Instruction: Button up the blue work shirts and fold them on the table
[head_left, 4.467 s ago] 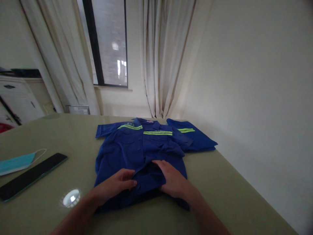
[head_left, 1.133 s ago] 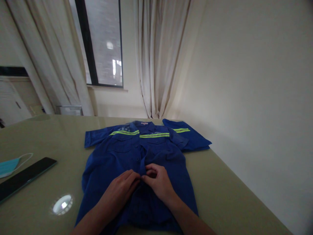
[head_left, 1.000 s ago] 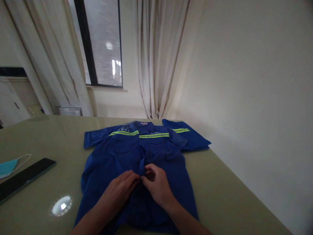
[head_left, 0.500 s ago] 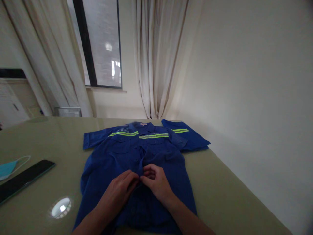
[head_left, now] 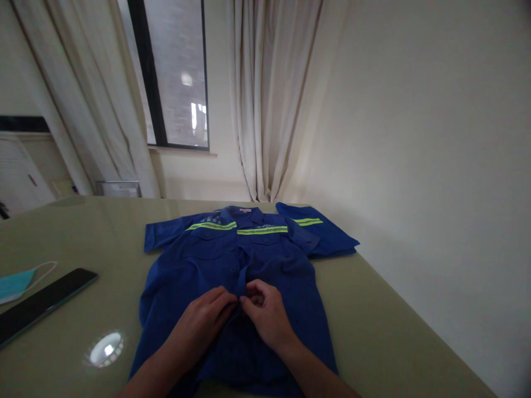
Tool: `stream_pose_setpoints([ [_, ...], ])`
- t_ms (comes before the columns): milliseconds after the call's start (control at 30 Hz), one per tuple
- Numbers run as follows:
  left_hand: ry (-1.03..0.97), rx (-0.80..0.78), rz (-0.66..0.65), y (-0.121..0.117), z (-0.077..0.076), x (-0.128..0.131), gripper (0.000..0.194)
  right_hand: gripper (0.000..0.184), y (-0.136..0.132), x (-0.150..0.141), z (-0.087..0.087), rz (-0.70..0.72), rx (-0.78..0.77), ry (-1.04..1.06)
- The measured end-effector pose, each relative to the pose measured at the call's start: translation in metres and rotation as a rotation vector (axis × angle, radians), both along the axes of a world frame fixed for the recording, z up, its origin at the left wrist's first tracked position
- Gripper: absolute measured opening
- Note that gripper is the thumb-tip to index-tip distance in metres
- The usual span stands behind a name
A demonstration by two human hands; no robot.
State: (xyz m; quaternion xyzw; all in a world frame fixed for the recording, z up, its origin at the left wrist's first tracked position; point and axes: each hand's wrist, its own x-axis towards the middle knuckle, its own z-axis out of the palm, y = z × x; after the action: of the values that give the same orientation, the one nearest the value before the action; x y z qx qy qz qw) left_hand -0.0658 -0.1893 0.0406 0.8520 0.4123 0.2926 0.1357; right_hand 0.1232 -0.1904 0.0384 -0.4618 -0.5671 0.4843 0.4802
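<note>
A blue short-sleeved work shirt (head_left: 178, 282) with yellow-green reflective stripes lies face up on the table, its collar away from me. My left hand (head_left: 207, 318) is closed at the front opening, fingertips pinching the cloth edge. Close against it, my right hand (head_left: 267, 312) pinches the other edge of the same opening with thumb and fingers. The fingertips of both hands nearly meet, and whatever button lies between them is hidden. Buttons show on the placket above the hands.
Behind the shirt's right sleeve lies a folded blue garment (head_left: 336, 235) with a matching stripe. A black phone (head_left: 45, 304) and a light-blue face mask (head_left: 16, 284) rest on the glossy table (head_left: 373, 331) at left. A wall borders the right side; curtains (head_left: 265, 99) hang behind.
Both hands stay at the same spot on the shirt front, with hardly any finger movement. The whole view has shifted slightly, so things appear a little further right.
</note>
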Motion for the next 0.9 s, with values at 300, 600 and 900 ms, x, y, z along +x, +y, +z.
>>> stream_pose_setpoints([
  [300, -0.126, -0.088, 0.054, -0.002, 0.003, 0.000, 0.020, 0.035, 0.007, 0.009, 0.004, 0.086, -0.113, 0.115],
  [600, -0.219, -0.306, 0.039, 0.001, 0.005, 0.001, 0.023, 0.021, -0.004, 0.003, 0.011, 0.096, 0.072, -0.139],
  [900, -0.493, -0.555, 0.051, 0.001, 0.006, 0.006, 0.024, 0.029, -0.007, 0.001, 0.009, 0.017, 0.237, -0.439],
])
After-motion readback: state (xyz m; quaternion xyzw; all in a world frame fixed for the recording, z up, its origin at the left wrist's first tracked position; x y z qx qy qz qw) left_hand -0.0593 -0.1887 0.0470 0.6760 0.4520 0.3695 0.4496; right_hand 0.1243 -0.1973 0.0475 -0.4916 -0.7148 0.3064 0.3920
